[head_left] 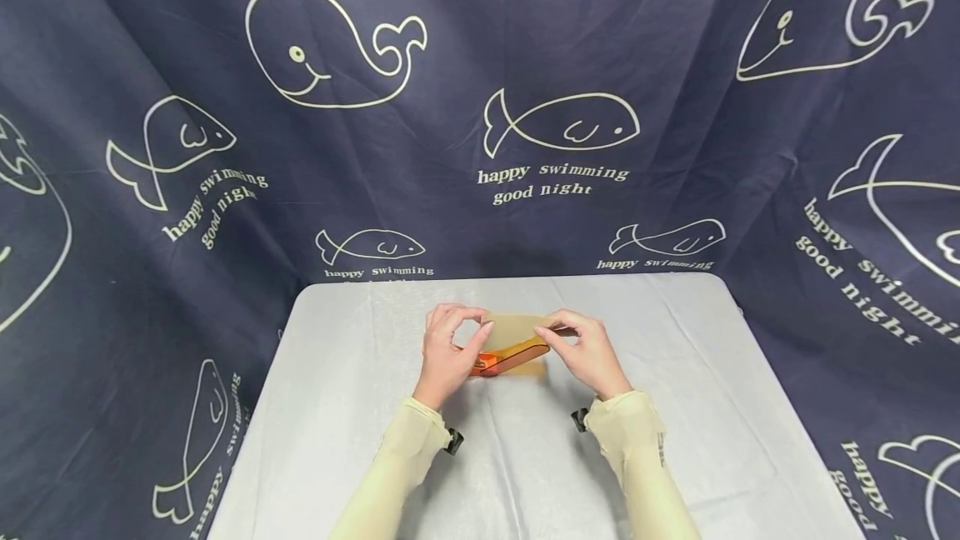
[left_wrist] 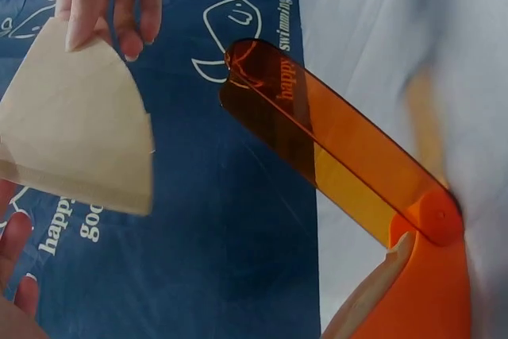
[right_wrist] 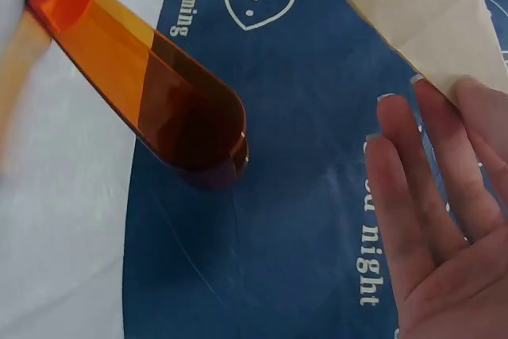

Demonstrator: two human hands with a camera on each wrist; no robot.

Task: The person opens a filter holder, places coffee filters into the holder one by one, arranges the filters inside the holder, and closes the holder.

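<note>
A tan cone-shaped coffee filter paper (head_left: 516,326) is held up above the table between both hands. My left hand (head_left: 446,350) pinches its left side with thumb and fingers. On the other side, my right hand (head_left: 591,355) pinches the paper's edge between thumb and forefinger, its other fingers extended in the right wrist view. Just below and nearer stands an orange holder (left_wrist: 429,295) with a see-through amber flap (left_wrist: 341,144) swung up at a slant; neither hand visibly grips it. A tan strip (left_wrist: 365,291) shows at the holder's edge, its kind unclear.
Beneath the holder, a tan piece (head_left: 531,369) lies on the white-covered table (head_left: 337,440), blurred in the wrist views. Dark blue curtains (head_left: 465,48) printed with whales and fish enclose the table's back and sides. A small black device sits at each wrist.
</note>
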